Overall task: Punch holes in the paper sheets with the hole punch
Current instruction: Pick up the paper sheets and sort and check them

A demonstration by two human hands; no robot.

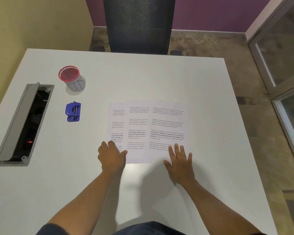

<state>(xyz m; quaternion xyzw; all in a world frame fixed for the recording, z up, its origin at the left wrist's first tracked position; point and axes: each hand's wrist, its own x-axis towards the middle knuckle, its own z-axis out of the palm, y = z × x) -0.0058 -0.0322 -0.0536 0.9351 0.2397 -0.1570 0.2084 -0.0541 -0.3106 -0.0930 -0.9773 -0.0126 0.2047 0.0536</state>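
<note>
Three printed paper sheets (148,129) lie overlapping, fanned side by side, in the middle of the white table (143,78). My left hand (111,156) rests with curled fingers on the near left corner of the leftmost sheet. Over the near right corner of the rightmost sheet, my right hand (179,162) lies flat with fingers spread. A small blue hole punch (73,112) stands on the table well to the left of the sheets, untouched by either hand.
A red-rimmed mesh cup (71,79) stands behind the punch. An open grey cable tray (24,123) is sunk into the table's left side. A black mesh office chair (138,24) stands at the far edge; a glass partition (282,53) is on the right.
</note>
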